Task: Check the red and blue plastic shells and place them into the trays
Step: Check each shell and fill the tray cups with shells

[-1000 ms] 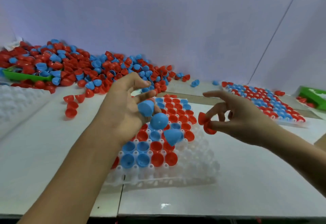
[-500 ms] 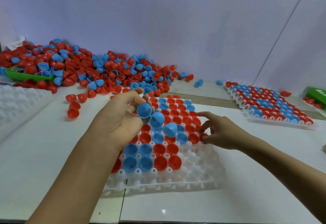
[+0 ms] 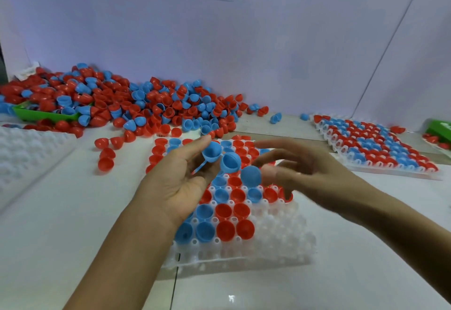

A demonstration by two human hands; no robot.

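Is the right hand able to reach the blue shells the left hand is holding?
Probably yes. The right hand hovers open beside the blue shells held in the left hand, above the partly filled tray; nothing lies between them, though the right hand is blurred.

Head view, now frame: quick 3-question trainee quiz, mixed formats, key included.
1. True or false: the left hand holds only red shells.
2. Multiple choice: the unfilled pockets of the near white tray lie mostly at its A) far edge B) near edge and near right corner C) centre.
3. Fill in: the filled tray lies to the person's ____.

Key:
1. False: it holds blue shells.
2. B.
3. Right. The right hand is blurred, so its grip cannot be judged.
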